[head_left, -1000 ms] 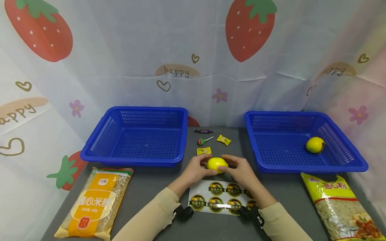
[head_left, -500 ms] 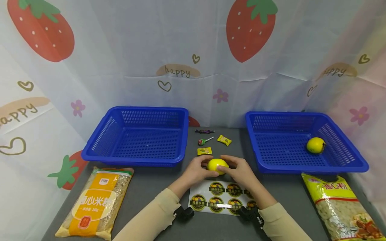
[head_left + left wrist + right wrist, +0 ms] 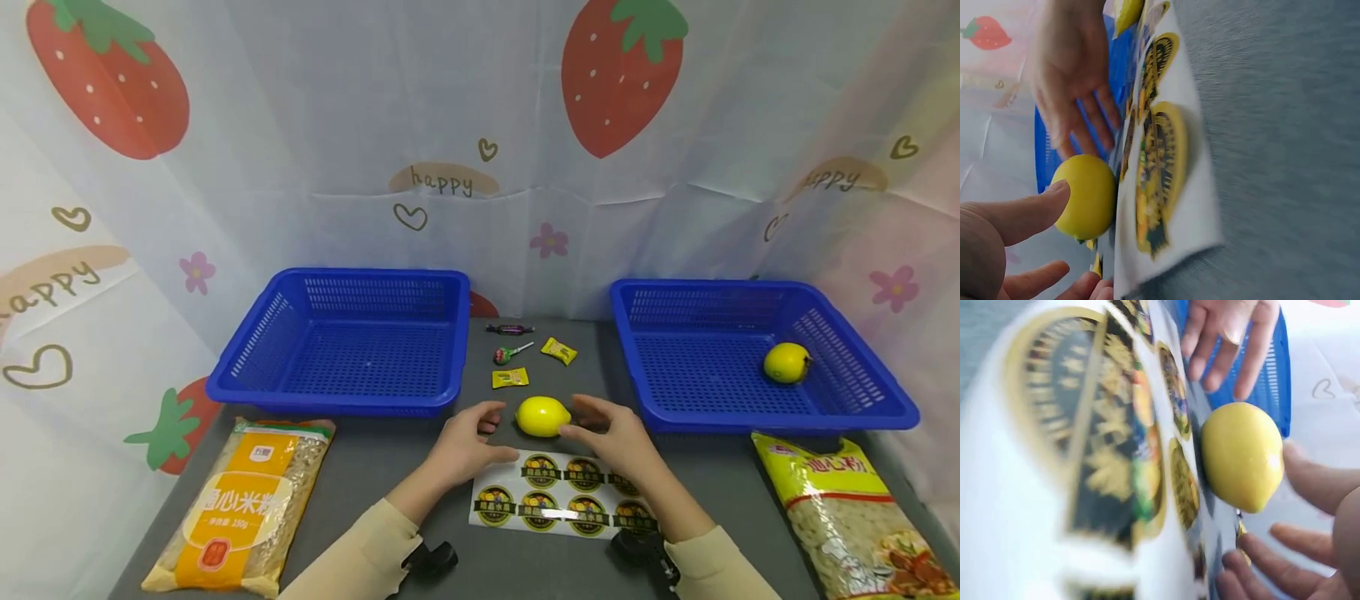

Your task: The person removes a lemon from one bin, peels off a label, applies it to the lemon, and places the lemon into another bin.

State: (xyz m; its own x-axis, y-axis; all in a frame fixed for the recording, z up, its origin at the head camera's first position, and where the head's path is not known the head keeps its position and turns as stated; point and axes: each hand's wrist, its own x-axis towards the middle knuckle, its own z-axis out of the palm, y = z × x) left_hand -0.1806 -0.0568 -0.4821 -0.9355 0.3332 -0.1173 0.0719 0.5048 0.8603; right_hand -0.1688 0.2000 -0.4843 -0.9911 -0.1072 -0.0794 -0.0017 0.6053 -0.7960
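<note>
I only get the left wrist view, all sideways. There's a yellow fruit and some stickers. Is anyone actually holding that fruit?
Observer: No. The lemon sits on the table, with the left hand and right hand open on either side.
Operator: Any more fruit around?
Observer: Yes, a second lemon lies in the right blue basket.
Operator: And the other side?
Observer: The left blue basket holds nothing I can see.

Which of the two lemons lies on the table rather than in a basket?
The lemon between the two hands, just beyond the sticker sheet. The other lemon sits inside the right-hand blue basket.
</note>
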